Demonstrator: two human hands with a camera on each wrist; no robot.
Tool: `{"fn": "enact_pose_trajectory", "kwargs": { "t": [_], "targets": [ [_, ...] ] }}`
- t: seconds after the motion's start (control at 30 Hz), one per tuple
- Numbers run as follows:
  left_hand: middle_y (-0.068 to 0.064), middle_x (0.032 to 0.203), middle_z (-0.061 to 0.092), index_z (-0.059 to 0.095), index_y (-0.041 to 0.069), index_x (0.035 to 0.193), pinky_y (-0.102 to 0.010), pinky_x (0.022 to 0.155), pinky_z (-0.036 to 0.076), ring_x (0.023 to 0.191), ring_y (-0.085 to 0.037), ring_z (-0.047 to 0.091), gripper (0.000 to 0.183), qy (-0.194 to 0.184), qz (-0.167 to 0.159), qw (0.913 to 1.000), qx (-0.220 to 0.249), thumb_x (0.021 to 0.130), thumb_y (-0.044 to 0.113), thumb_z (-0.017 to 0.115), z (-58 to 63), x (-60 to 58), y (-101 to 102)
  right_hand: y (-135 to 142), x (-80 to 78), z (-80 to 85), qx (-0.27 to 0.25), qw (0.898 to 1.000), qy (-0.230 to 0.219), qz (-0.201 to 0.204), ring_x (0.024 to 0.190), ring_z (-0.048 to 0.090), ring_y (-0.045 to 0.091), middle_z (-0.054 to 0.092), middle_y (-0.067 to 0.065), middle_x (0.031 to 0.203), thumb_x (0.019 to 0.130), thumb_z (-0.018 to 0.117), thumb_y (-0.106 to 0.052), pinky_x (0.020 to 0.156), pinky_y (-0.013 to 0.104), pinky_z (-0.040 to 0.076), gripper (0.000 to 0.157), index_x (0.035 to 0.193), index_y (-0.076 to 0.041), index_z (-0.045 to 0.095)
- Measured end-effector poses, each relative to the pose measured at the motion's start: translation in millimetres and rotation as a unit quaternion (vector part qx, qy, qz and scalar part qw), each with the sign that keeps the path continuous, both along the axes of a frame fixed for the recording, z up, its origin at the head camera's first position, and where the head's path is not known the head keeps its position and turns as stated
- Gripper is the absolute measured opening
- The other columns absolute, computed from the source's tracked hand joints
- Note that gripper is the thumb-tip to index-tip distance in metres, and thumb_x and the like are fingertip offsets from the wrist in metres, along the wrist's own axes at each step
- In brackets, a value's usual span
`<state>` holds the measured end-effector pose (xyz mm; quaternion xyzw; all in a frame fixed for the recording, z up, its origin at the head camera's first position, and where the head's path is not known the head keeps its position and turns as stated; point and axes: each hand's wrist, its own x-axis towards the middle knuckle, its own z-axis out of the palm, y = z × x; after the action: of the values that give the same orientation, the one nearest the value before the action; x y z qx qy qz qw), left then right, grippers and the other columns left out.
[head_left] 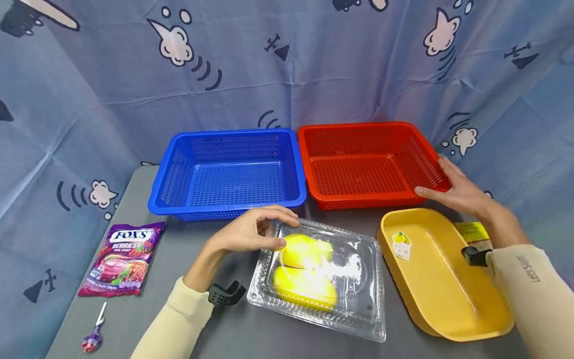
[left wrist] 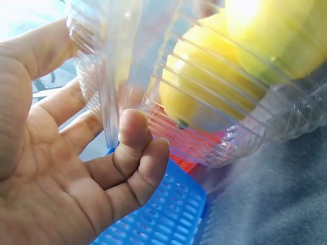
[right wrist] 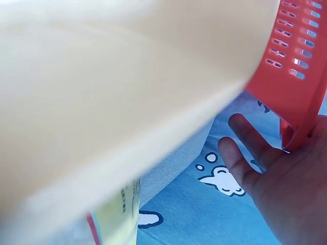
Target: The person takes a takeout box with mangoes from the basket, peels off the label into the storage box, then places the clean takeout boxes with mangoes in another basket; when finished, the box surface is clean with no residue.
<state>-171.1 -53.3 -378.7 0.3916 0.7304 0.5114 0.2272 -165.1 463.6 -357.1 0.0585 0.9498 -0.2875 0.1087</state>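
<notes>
My left hand (head_left: 251,232) grips the back left corner of a clear plastic clamshell box (head_left: 358,299), which sits tilted a little on the grey table. Inside lie yellow fruits (head_left: 305,286), lemon-like in colour; glare hides some detail. The left wrist view shows the fingers (left wrist: 134,133) at the box's edge and the fruits (left wrist: 204,76) behind ribbed plastic. At the front right corner of the red basket (head_left: 358,197), my right hand (head_left: 462,192) touches the rim. Its visible fingers (right wrist: 250,140) are straight and spread in the right wrist view.
A blue basket (head_left: 224,208) stands left of the red one. The yellow tray (head_left: 439,279) with a lemon sticker is under my right forearm, with a yellow packet (head_left: 473,231) partly behind it. At left lie a purple Fox's candy bag (head_left: 123,259) and a lollipop (head_left: 92,339).
</notes>
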Motion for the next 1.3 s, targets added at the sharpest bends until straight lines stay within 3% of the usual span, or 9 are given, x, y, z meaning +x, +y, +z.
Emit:
{"fn": "enact_pose_trajectory", "kwargs": {
  "t": [0.33, 0.53, 0.73, 0.93, 1.1, 1.3],
  "targets": [
    [0.000, 0.143, 0.059, 0.069, 0.014, 0.131, -0.024, 0.056, 0.044, 0.060, -0.021, 0.049, 0.042, 0.029, 0.015, 0.9994, 0.012, 0.089, 0.015, 0.074, 18.7, -6.4, -5.9, -2.8, -1.5, -6.6, -0.008, 1.000, 0.011, -0.004, 0.141, 0.022, 0.055, -0.015, 0.018, 0.171, 0.092, 0.066, -0.056, 0.107, 0.080, 0.025, 0.114, 0.162, -0.021, -0.018],
    [0.002, 0.144, 0.059, 0.070, 0.017, 0.131, -0.024, 0.059, 0.042, 0.064, -0.021, 0.048, 0.042, 0.042, 0.046, 0.9971, 0.044, 0.089, 0.013, 0.074, 34.2, -18.5, -7.9, -6.0, -3.5, -8.2, -0.007, 1.000, 0.025, -0.004, 0.140, 0.025, 0.055, -0.012, 0.017, 0.172, 0.092, 0.067, -0.054, 0.107, 0.079, 0.026, 0.112, 0.163, -0.020, -0.013],
    [-0.001, 0.147, 0.056, 0.068, 0.010, 0.131, -0.025, 0.056, 0.040, 0.059, -0.021, 0.044, 0.043, 0.036, 0.078, 0.9920, 0.092, 0.088, 0.007, 0.073, 54.0, -31.1, -3.7, -8.0, -5.7, -10.8, -0.012, 0.999, 0.044, -0.003, 0.140, 0.025, 0.056, -0.011, 0.015, 0.172, 0.092, 0.067, -0.052, 0.108, 0.079, 0.026, 0.110, 0.164, -0.019, -0.009],
    [-0.003, 0.148, 0.054, 0.065, 0.006, 0.133, -0.026, 0.057, 0.044, 0.060, -0.025, 0.047, 0.043, 0.038, 0.095, 0.9871, 0.123, 0.090, 0.006, 0.071, 69.9, -41.1, 6.7, -13.5, -4.6, -11.7, -0.030, 0.998, 0.056, -0.005, 0.134, 0.035, 0.054, 0.002, 0.023, 0.170, 0.093, 0.068, -0.050, 0.105, 0.075, 0.037, 0.107, 0.165, -0.021, -0.006],
    [0.000, 0.147, 0.054, 0.066, 0.010, 0.133, -0.026, 0.056, 0.041, 0.058, -0.022, 0.045, 0.042, 0.045, 0.113, 0.9829, 0.139, 0.091, 0.011, 0.072, 75.9, -53.6, 21.9, -14.6, -3.4, -11.1, -0.027, 0.999, 0.047, -0.004, 0.136, 0.030, 0.057, -0.012, 0.019, 0.171, 0.094, 0.066, -0.050, 0.106, 0.074, 0.036, 0.108, 0.164, -0.018, -0.010],
    [0.003, 0.143, 0.057, 0.068, 0.013, 0.131, -0.025, 0.058, 0.043, 0.057, -0.026, 0.044, 0.040, 0.056, 0.129, 0.9794, 0.145, 0.092, 0.015, 0.074, 75.9, -74.8, 45.3, -9.6, -3.5, -13.1, -0.026, 0.998, 0.049, 0.007, 0.143, 0.020, 0.060, -0.017, 0.016, 0.171, 0.094, 0.067, -0.047, 0.107, 0.080, 0.027, 0.109, 0.164, -0.015, -0.010]
  ]
}}
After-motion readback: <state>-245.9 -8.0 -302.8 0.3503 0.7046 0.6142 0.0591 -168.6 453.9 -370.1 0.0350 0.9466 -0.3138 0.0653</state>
